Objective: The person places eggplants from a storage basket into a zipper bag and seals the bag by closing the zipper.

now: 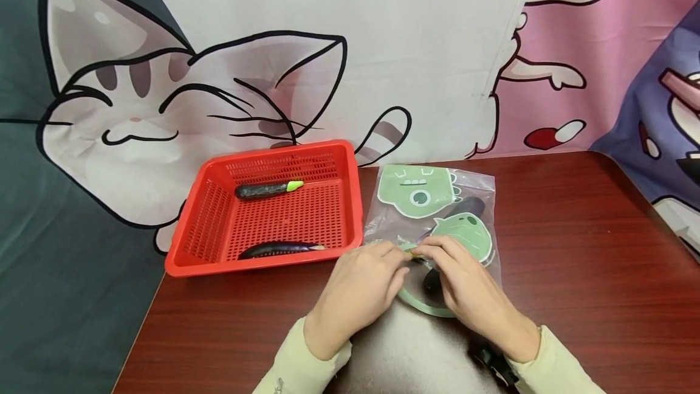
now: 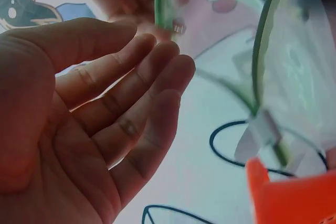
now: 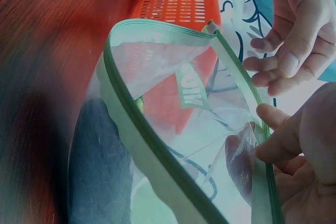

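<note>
A clear zip bag with a green zip rim and green cartoon prints lies on the table, its mouth parted. My right hand pinches one side of the rim between thumb and fingers. On the other side, my left hand hovers at the rim, its fingers loosely bent with nothing in them. Inside the bag is a dark purple eggplant. A long dark vegetable shows through the near side of the bag; its kind is hard to make out.
A red perforated basket stands left of the bag. In it lie a dark, zucchini-like vegetable with a bright green end and a purple eggplant. Behind the brown table hangs a cartoon-printed cloth.
</note>
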Available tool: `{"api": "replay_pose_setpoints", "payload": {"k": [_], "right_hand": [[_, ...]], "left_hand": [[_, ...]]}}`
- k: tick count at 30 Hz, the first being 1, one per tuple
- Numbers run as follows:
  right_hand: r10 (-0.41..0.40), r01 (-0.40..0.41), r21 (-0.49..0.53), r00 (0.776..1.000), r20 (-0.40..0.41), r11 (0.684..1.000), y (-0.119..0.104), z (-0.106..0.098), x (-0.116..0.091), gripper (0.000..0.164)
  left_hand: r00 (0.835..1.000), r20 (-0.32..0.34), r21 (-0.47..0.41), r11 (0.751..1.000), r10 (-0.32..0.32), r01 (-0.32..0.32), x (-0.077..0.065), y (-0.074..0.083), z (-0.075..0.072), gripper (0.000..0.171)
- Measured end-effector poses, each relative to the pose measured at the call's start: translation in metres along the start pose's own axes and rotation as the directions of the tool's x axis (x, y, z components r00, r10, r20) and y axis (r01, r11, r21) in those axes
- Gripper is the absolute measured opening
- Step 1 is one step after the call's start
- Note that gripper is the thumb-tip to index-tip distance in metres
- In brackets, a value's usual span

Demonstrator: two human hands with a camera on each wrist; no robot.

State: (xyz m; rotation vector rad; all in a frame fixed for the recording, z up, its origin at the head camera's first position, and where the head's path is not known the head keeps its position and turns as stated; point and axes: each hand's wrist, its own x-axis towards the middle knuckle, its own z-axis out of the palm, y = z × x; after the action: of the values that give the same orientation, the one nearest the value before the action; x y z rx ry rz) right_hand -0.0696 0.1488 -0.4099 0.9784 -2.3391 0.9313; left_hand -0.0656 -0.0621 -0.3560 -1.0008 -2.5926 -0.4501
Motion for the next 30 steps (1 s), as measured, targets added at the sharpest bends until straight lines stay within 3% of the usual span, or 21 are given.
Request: {"api": "replay_pose_setpoints", "payload": {"k": [10, 18, 25, 30], "right_hand": [[-0.005, 0.005, 0.003, 1.000, 0.008, 1.000, 0.000, 0.001, 0.000, 0.038], [-0.007, 0.007, 0.007, 1.000, 0.014, 1.000, 0.000, 0.002, 0.001, 0.038], [-0.023, 0.023, 0.007, 1.000, -0.005, 1.000, -0.001, 0.002, 0.002, 0.038], [-0.030, 0.031, 0.013, 1.000, -0.006, 0.999, -0.001, 0.002, 0.003, 0.039]], "left_hand": [[1.000, -0.005, -0.015, 0.999, -0.031, 0.031, -0.002, -0.018, -0.016, 0.015], [0.995, 0.094, 0.037, 0.999, -0.043, 0.040, -0.001, -0.035, -0.026, 0.016], [0.989, 0.125, 0.054, 0.996, -0.083, 0.077, 0.001, -0.050, -0.033, 0.013], [0.974, 0.192, 0.092, 0.990, -0.118, 0.102, 0.004, -0.060, -0.040, 0.007]]}}
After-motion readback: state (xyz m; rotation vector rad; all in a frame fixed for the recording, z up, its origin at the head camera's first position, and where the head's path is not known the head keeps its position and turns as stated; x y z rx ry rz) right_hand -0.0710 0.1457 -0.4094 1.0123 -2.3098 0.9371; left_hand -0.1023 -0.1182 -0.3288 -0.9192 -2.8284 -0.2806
